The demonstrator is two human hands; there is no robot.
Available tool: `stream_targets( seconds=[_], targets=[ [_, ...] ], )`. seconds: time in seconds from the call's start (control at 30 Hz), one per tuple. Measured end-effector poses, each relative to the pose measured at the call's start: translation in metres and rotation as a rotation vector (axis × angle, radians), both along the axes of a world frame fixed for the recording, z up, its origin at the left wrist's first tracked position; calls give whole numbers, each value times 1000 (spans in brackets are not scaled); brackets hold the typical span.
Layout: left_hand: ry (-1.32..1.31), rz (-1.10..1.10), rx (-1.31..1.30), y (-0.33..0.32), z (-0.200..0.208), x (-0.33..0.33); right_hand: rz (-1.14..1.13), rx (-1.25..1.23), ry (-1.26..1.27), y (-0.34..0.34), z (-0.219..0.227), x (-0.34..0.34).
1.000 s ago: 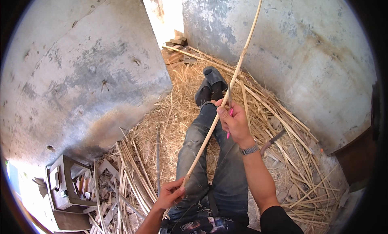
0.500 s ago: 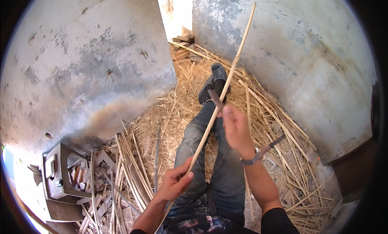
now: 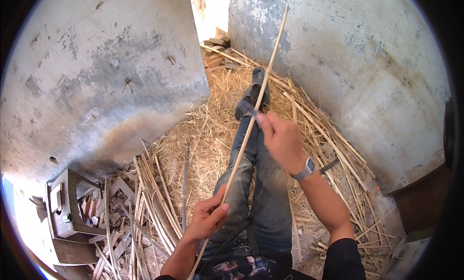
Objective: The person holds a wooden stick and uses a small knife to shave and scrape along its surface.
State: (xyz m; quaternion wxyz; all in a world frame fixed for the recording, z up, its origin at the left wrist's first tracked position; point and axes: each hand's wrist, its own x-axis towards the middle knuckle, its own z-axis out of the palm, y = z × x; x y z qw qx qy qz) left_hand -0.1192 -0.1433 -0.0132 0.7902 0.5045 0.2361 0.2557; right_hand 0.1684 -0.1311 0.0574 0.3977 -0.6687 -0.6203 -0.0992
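Cane (image 3: 251,120), long and pale, slants across your outstretched legs from near your waist up toward the plastered wall (image 3: 348,62). Your left hand (image 3: 209,217) pinches its lower part between thumb and fingers. Your right hand (image 3: 282,140) is curled beside its middle, blurred; what it grips you cannot tell. Straw (image 3: 203,130) covers the floor.

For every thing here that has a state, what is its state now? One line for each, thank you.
Long cane stick: held slanted, far end raised toward the wall.
Left hand: closed around the stick's lower part.
Right hand: at the stick's middle, holding a small tool; grip blurred.
Wristwatch: worn on the right wrist.
Legs: stretched out, ankles crossed.
Straw: scattered loose.
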Motion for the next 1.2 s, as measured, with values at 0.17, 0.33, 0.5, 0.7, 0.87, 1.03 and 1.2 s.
stream_targets(
  seconds=[0.17, 0.33, 0.5, 0.7, 0.87, 1.03, 1.2],
  targets=[
    [-2, 30, 57, 4, 7, 4, 163, -55, -23, -25, -13, -36],
    [-52, 53, 28, 8, -2, -5, 160, 36, 93, -12, 4, -25],
    [-77, 36, 59, 15, 2, -2, 208, 60, 132, -33, -21, -52],
    [-101, 44, 88, 8, 10, 1, 124, -33, 100, -23, -2, -23],
    [-146, 28, 81, 14, 1, 6, 348, -30, 63, -55, -27, -60],
    [128, 142, 204, 0, 7, 10, 155, -74, 193, -40, -3, -24],
    [272, 136, 460, -5, 8, 9, -61, 52, 282, -12, 19, 29]
  ],
)
